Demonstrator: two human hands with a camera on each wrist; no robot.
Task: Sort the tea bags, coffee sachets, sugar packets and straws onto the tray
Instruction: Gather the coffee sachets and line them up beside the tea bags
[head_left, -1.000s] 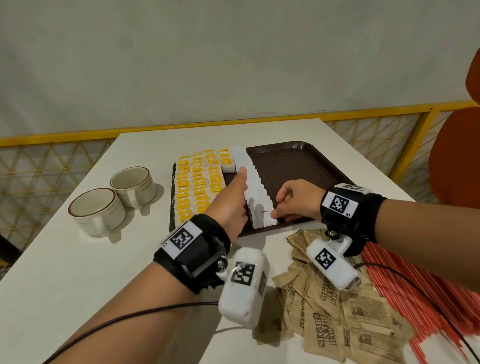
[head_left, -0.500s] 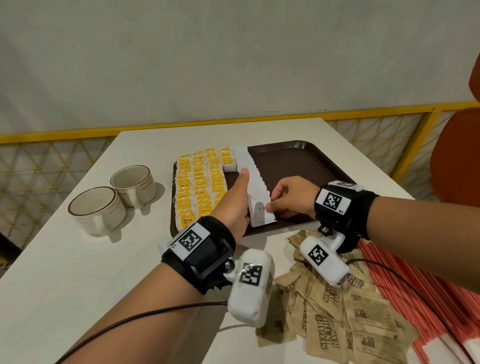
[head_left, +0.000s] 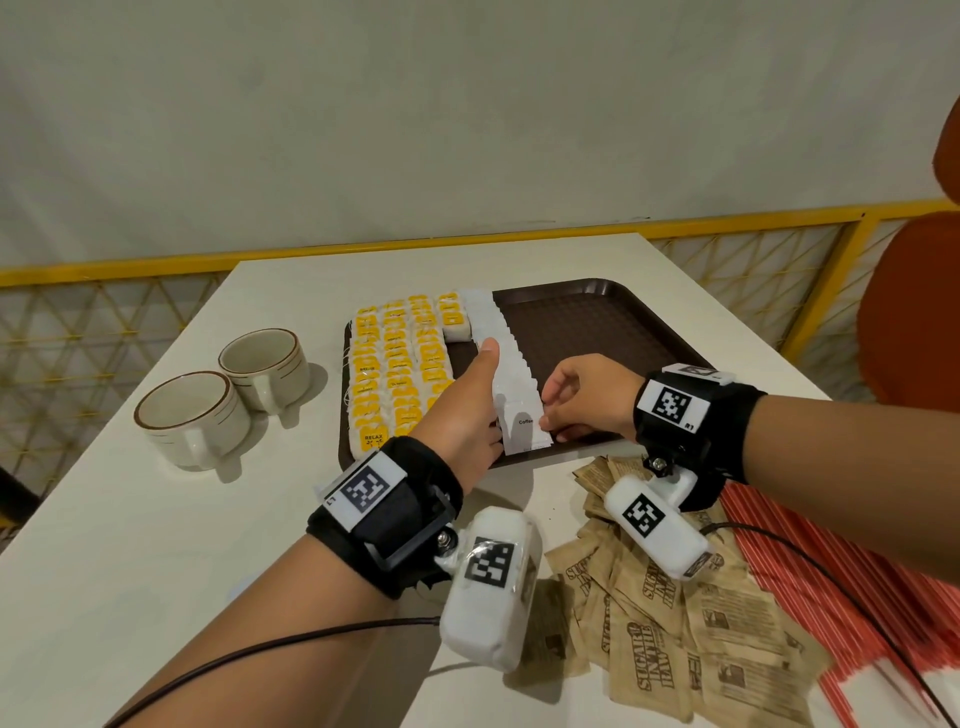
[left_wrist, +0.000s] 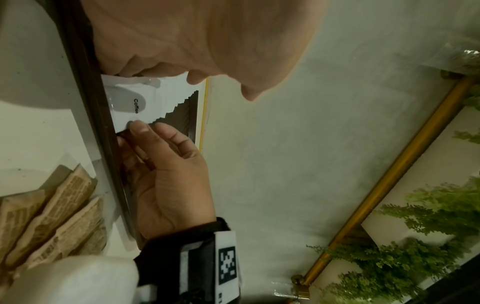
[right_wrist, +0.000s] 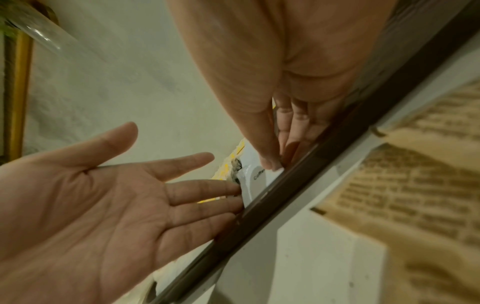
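Observation:
A brown tray (head_left: 597, 322) holds rows of yellow tea bags (head_left: 400, 364) on its left. Beside them runs an overlapping row of white coffee sachets (head_left: 498, 353). My left hand (head_left: 467, 410) stands edge-on with straight fingers pressed against the row's left side; its flat palm (right_wrist: 103, 205) also shows in the right wrist view. My right hand (head_left: 582, 400) pinches the right edge of the nearest sachet, marked Coffee (head_left: 524, 426) (left_wrist: 135, 105), at the tray's front rim. Brown sugar packets (head_left: 675, 623) and red straws (head_left: 857, 597) lie on the table.
Two cream cups (head_left: 192, 415) (head_left: 265, 364) stand left of the tray on the white table (head_left: 156, 545). The tray's right half is bare. A yellow railing (head_left: 779, 218) runs behind the table and an orange chair (head_left: 914, 312) stands at the right.
Both hands stay at the near end of the coffee row. The right hand has shifted only slightly along the nearest sachet's edge.

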